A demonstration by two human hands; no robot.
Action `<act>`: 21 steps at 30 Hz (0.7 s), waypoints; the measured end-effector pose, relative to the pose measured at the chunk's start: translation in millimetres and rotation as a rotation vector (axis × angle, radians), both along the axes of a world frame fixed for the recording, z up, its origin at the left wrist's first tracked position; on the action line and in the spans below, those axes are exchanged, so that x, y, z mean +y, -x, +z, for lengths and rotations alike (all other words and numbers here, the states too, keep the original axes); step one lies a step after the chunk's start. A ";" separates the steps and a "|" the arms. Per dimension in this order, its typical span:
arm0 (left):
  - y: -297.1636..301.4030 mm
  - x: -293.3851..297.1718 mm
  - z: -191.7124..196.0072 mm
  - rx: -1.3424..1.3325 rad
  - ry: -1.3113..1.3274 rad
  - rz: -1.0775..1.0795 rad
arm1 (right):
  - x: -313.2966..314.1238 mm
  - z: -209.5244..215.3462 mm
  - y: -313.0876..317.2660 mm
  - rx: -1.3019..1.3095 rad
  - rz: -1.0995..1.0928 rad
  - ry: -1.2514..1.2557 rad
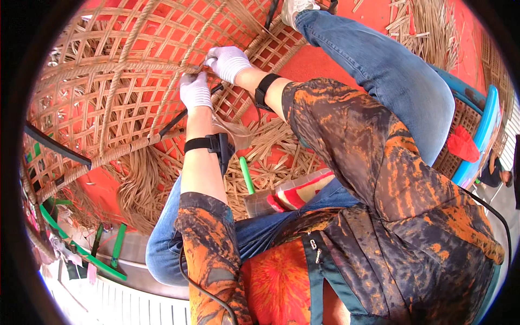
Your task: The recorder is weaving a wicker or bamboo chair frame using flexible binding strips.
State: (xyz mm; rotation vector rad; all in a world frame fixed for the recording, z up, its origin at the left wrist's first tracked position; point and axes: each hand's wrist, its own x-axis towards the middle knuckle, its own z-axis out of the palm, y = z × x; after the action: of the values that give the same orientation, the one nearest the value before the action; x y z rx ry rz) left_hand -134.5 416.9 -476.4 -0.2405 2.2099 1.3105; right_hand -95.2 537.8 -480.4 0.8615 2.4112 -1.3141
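A large woven cane frame [108,81] is lying across the person's knees over the red floor [319,62], loose cane strips [141,184] trailing beneath it. Both gloved hands, left hand [195,91] and right hand [228,62], are pinching a thin strip [189,69] at a thick rib; steady tension and tight, even wraps probably serve best.

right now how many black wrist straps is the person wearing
2. One black strap sits on the left forearm below the gloved left hand; the other black strap wraps the right wrist behind the gloved right hand. Both hands are at the woven cane frame.
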 end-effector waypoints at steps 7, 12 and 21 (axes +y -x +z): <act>-11.3 20.0 24.1 0.047 -0.219 -0.012 | 15.2 3.8 17.2 -0.097 0.033 0.024; -4.6 -8.6 28.5 0.391 0.661 -0.586 | 8.6 18.5 16.0 -0.327 0.150 -0.035; -44.2 24.2 133.0 0.161 0.541 -1.395 | -19.5 18.7 11.0 -0.092 0.256 0.113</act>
State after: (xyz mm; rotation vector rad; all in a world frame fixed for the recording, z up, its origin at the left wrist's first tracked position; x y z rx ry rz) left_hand -90.3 441.1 -343.3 1.0571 1.9911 -0.0371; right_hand -106.2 518.3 -461.7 0.5495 2.2630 -1.2688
